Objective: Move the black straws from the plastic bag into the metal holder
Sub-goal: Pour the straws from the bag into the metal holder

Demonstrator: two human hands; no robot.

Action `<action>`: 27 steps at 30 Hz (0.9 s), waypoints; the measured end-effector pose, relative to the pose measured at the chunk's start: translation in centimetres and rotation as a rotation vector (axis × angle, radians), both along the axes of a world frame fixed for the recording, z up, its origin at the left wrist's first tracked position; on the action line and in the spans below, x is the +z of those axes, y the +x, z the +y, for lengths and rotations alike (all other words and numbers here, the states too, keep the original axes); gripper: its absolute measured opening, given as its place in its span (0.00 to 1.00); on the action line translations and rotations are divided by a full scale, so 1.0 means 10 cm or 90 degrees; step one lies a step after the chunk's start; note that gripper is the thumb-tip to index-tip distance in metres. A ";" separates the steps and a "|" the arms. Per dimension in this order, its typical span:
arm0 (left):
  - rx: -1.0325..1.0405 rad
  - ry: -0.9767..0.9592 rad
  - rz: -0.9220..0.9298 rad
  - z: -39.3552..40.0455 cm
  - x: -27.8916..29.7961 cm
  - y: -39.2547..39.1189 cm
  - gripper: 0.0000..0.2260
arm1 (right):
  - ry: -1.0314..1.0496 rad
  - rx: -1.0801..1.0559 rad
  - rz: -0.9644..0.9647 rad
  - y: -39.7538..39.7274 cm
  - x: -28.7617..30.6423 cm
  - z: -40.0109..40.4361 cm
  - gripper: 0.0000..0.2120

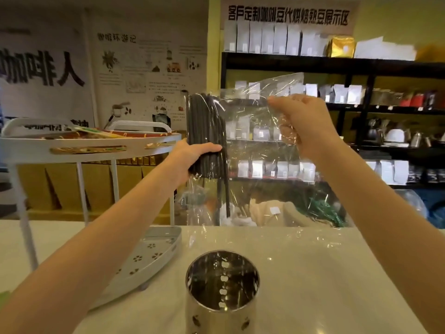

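The left hand (192,155) squeezes the straws (207,131) through the bag (255,131). The right hand (303,124) pinches the bag's edge. Aim the loose ends, maybe two, straight down into the holder (222,292).

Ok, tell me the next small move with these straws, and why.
Probably lower the bundle toward the metal holder so the straws slide out of the bag. The left hand grips the black straws through the plastic bag, the right hand pinches the bag's far side, and a few straws already hang lower, above the empty holder.
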State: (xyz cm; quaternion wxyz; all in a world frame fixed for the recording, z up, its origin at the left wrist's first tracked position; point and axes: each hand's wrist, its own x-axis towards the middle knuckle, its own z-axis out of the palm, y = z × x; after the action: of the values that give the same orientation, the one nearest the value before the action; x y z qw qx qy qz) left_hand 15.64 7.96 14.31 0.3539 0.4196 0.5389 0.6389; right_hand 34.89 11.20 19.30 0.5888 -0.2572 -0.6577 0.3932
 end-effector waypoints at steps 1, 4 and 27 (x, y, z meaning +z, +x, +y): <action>0.002 0.014 0.005 0.02 0.00 0.00 0.21 | 0.000 0.005 0.006 -0.01 0.00 -0.02 0.10; 0.014 0.048 0.029 0.06 -0.04 0.00 0.21 | 0.004 0.035 0.017 -0.03 -0.04 -0.12 0.08; 0.085 0.190 0.172 -0.32 -0.15 0.32 0.31 | 0.060 0.064 0.081 0.38 -0.28 -0.54 0.16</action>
State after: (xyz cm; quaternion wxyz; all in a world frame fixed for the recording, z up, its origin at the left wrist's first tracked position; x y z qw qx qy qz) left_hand 18.86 4.79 12.83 0.1688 0.5128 0.5074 0.6717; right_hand 38.69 5.84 16.51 0.6203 -0.1702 -0.6491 0.4062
